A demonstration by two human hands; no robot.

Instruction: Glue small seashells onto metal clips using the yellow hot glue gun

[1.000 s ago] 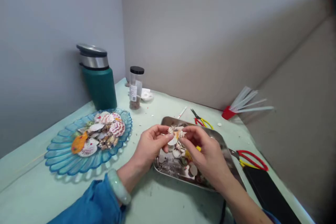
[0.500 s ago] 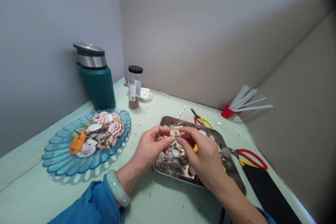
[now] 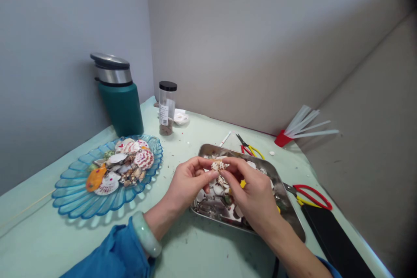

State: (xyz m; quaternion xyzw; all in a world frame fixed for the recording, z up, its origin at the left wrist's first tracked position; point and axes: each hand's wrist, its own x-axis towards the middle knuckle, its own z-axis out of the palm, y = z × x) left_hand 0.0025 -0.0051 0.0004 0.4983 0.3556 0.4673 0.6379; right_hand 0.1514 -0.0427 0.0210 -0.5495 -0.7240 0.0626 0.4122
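A small knobbly seashell (image 3: 218, 165), cream with brown marks, is pinched between the fingertips of both my hands. My left hand (image 3: 190, 178) grips it from the left, thumb and forefinger closed on it. From the right, my right hand (image 3: 250, 186) grips it the same way. Both hands are above a metal tray (image 3: 288, 213), which holds many loose shells (image 3: 219, 189) and some yellow pieces, partly hidden by my right hand.
At left, a blue scalloped plate (image 3: 68, 197) holds mixed shells; a green flask (image 3: 122, 108) and a clear jar (image 3: 167, 113) stand behind. Small pliers (image 3: 250, 150), red-and-yellow scissors (image 3: 312, 195), a black flat object (image 3: 335, 241) and a red cup (image 3: 282, 139) of white sticks are right.
The shell has turned slightly between my fingertips. Both hands stay in nearly the same place, and the other objects have not moved.
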